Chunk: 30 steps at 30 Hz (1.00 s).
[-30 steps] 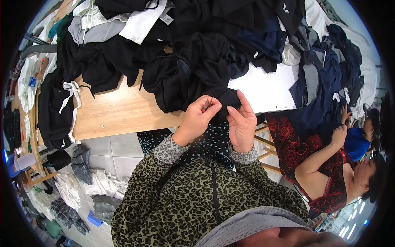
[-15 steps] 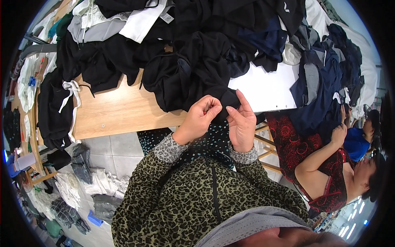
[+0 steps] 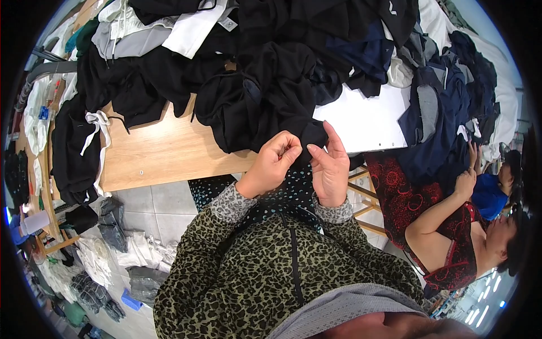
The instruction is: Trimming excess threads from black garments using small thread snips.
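A black garment (image 3: 271,107) lies bunched at the table's near edge, in front of both hands. My left hand (image 3: 274,164) is closed in a pinch at its near edge, thumb against the fingers; whatever is between them is too small or hidden to name. Close beside it, my right hand (image 3: 331,172) shows its palm. Its index finger is stretched away from me and its thumb stands apart, with a fold of the black cloth lying against the finger. The remaining fingers of that hand are partly hidden.
Black garments (image 3: 152,79) heap across the far side of the wooden table (image 3: 164,152). A white sheet (image 3: 372,121) lies right of my hands, beside navy garments (image 3: 437,113). A person in red and black (image 3: 440,226) sits at the right. Bundles (image 3: 141,248) lie on the floor at left.
My right thumb has shifted slightly left and away from the index finger. A small pointed thing that showed at my left fingers is no longer clearly visible. The garment has barely moved.
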Each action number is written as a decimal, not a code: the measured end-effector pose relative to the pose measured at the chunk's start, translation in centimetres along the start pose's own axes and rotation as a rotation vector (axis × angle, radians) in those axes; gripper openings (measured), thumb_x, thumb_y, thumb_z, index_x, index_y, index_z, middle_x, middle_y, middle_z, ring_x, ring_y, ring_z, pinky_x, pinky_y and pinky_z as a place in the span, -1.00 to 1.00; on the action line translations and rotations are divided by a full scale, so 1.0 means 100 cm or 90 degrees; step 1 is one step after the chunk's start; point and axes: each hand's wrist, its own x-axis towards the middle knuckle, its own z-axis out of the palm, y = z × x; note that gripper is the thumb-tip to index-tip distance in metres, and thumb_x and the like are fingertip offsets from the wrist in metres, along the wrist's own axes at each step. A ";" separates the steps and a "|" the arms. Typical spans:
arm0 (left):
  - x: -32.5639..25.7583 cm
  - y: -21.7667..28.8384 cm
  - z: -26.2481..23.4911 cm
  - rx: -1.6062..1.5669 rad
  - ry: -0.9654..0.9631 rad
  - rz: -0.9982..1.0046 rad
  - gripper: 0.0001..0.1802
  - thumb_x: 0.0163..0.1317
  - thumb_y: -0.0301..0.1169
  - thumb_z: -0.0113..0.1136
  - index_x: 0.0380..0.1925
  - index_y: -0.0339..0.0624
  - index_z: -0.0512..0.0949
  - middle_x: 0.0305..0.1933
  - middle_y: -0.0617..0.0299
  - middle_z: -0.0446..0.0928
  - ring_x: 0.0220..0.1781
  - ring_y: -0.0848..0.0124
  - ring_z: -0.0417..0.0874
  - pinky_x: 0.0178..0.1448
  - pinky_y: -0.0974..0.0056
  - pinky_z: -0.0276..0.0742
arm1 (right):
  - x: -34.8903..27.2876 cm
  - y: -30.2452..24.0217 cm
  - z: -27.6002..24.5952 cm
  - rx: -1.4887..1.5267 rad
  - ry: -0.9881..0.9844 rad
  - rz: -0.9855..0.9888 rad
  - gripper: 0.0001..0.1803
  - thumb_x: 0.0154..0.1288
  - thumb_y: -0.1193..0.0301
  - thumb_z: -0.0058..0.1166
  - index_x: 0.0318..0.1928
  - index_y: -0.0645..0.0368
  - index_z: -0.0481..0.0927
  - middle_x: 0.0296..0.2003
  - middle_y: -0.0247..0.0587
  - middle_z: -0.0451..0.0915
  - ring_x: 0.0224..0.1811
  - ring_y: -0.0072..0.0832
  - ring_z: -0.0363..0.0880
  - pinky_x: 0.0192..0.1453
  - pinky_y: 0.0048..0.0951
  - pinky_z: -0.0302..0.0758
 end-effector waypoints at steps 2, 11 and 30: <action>0.000 0.005 0.000 -0.128 -0.010 -0.102 -0.92 0.30 -0.51 0.01 -0.39 -0.25 0.39 -0.43 0.42 0.29 -0.43 0.67 0.23 -0.37 0.51 0.21 | 0.000 0.000 0.000 -0.001 0.005 -0.015 -0.37 0.11 0.77 0.05 0.24 0.34 0.24 -0.06 -0.22 0.42 -0.12 -0.55 0.50 0.00 -0.54 0.51; 0.004 0.008 0.002 -0.073 0.018 -0.098 -0.92 0.28 -0.49 0.06 -0.36 -0.27 0.41 -0.44 0.40 0.33 -0.44 0.64 0.27 -0.37 0.49 0.25 | 0.001 0.006 -0.003 -0.065 0.033 -0.080 -0.35 0.08 0.79 0.07 0.22 0.27 0.25 0.09 -0.17 0.37 0.04 -0.50 0.44 0.03 -0.55 0.47; 0.022 0.034 -0.008 0.301 -0.050 0.106 -0.91 0.20 -0.51 0.14 -0.35 -0.31 0.47 -0.42 0.24 0.41 -0.50 0.51 0.39 -0.41 0.43 0.33 | 0.010 -0.002 -0.021 -0.361 -0.184 -0.119 -0.92 0.20 0.64 0.07 -0.27 0.38 0.56 -0.11 -0.26 0.50 -0.19 -0.65 0.46 -0.15 -0.67 0.40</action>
